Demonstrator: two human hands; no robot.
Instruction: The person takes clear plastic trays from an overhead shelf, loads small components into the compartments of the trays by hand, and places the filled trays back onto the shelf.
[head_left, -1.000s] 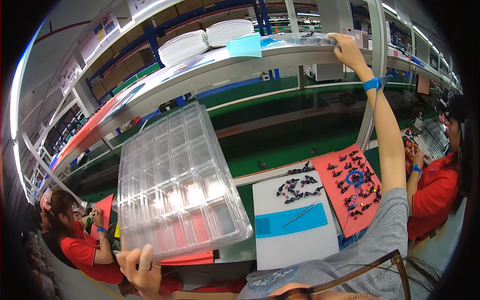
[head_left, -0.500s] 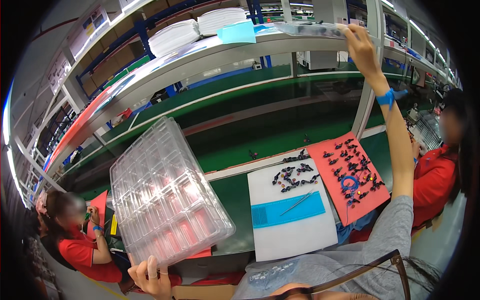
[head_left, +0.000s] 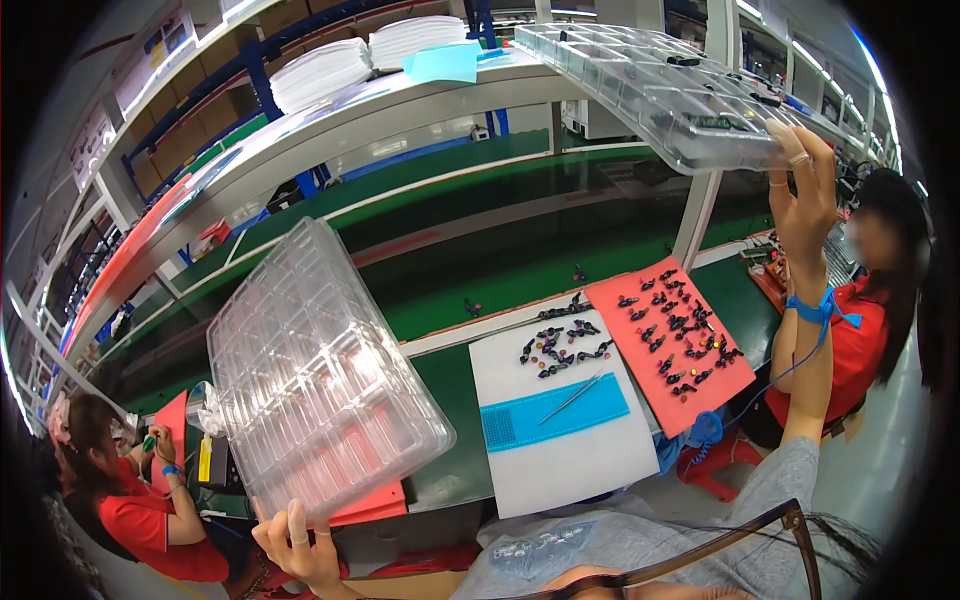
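My left hand (head_left: 300, 545) grips the near edge of an empty-looking clear plastic compartment tray (head_left: 320, 370), its fingertips on the rim. Up at the right, my right hand (head_left: 805, 190) is closed on the near corner of a second clear compartment tray (head_left: 670, 95), which is tilted above the shelf and has several small dark parts in it. A blue strap (head_left: 822, 308) circles my right wrist. On the bench below lie a white foam sheet (head_left: 560, 470) with dark small parts (head_left: 565, 345), a blue mat (head_left: 520, 415) and tweezers (head_left: 572, 397).
An orange-red sheet (head_left: 715, 385) carries several rows of small dark parts. Paper stacks (head_left: 320, 75) stand on the raised shelf (head_left: 360, 120). A green conveyor belt (head_left: 450, 235) runs behind. Co-workers in red sit at left (head_left: 165, 525) and right (head_left: 860, 350).
My right hand has pulled the second tray off the shelf toward me and lowered it somewhat. The coiled blue cord has slid off the orange-red sheet. My left hand keeps its hold.
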